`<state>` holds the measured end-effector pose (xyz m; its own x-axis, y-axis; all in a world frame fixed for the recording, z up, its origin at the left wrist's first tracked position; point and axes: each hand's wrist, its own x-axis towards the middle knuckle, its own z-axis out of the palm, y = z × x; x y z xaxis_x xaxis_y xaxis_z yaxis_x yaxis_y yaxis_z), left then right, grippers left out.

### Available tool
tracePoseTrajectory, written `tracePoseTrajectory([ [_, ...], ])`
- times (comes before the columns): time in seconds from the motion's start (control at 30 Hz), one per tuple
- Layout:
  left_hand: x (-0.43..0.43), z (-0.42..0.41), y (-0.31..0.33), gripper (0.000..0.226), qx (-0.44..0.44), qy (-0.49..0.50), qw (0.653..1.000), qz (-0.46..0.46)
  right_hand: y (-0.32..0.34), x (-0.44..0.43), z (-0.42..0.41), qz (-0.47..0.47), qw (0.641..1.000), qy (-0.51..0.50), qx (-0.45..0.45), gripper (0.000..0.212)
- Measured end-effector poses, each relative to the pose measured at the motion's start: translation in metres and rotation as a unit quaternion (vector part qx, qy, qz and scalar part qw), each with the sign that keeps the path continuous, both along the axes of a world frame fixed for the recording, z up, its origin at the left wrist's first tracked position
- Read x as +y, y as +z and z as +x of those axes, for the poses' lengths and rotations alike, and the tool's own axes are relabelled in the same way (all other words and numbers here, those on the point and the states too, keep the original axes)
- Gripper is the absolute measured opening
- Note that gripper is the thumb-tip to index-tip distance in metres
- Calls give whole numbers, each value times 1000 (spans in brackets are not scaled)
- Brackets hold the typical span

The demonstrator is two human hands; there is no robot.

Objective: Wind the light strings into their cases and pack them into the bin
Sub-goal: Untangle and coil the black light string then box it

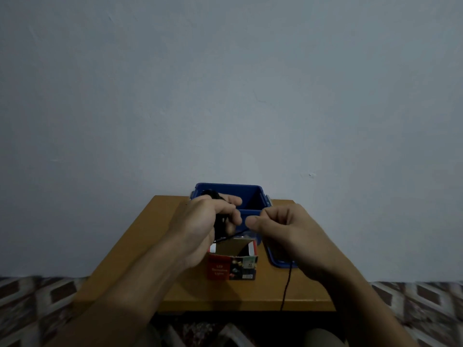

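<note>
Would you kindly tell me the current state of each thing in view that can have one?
left hand: grips a wound bundle of the light string.
right hand: pinches the string's loose run.
light string: partly wound; its tail hangs over the table edge.
case: upright, top flaps open.
bin: open, lid off.
lid: lying flat on the table beside the bin.

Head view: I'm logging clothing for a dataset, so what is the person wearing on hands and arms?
Nothing visible. The left hand and right hand are ungloved, with no rings showing, and the left forearm and right forearm are bare down to the frame's edge: no sleeves, watch or bracelet.
</note>
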<state>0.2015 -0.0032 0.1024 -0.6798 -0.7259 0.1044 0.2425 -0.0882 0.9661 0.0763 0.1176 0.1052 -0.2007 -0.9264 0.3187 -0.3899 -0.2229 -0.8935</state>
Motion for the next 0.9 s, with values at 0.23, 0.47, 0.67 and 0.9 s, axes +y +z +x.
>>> tracePoseTrajectory([
  [0.23,12,-4,15,26,-141,-72,987,-18,20,-2,-2,11,998,-5,65,42],
  [0.47,8,0,2,63,-115,-106,983,-101,29,-2,2,-13,997,2,82,42],
  [0.67,4,5,-1,85,-130,-184,970,-86,35,-1,-4,-78,996,10,32,33],
  [0.9,2,7,1,81,-115,-254,958,-71,27,-12,-8,-84,996,-26,0,35],
])
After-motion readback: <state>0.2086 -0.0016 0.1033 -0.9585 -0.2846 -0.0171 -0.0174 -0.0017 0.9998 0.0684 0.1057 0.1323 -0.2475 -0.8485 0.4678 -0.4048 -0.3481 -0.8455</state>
